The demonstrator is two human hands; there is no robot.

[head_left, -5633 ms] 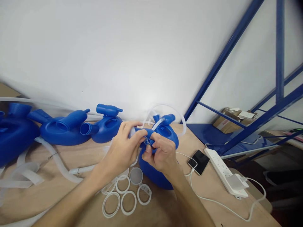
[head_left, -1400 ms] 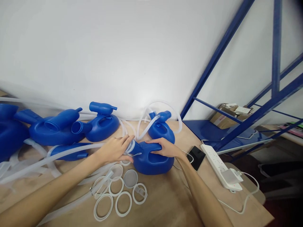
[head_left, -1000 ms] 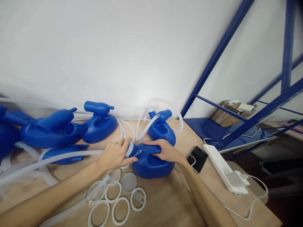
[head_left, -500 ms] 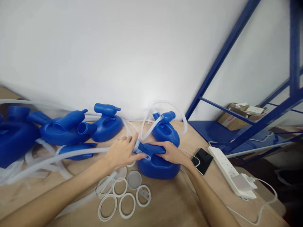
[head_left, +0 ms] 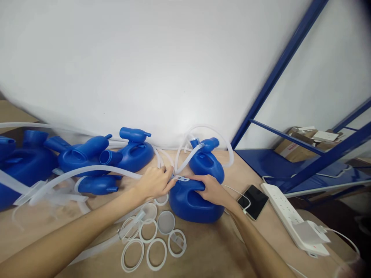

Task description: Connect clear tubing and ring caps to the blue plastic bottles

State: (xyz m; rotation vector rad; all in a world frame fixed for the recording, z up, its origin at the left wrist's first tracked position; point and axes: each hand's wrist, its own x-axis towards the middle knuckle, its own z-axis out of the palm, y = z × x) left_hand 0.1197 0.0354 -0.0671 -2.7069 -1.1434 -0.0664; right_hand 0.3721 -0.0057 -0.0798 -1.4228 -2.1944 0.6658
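Note:
A blue plastic bottle [head_left: 191,204] with a handle lies on the wooden table [head_left: 214,251] in front of me. My right hand [head_left: 213,190] grips its handle from above. My left hand [head_left: 155,182] is closed around the end of a translucent white hose [head_left: 87,170] at the bottle's neck, where a small white strap [head_left: 181,178] with holes shows between my hands. The neck itself is hidden by my fingers. A second blue bottle [head_left: 207,164] with a hose fitted stands just behind.
Several blue bottles [head_left: 127,154] and loose hoses lie at the left along the white wall. White rings [head_left: 156,253] and round lids [head_left: 166,222] lie near the front. A phone [head_left: 252,196] and power strip [head_left: 292,224] sit right, beside blue shelving [head_left: 278,65].
The bottle went from held up in both hands to lying on the table. My left hand has stayed at its neck, closing in over the hose end; my right stays on the handle.

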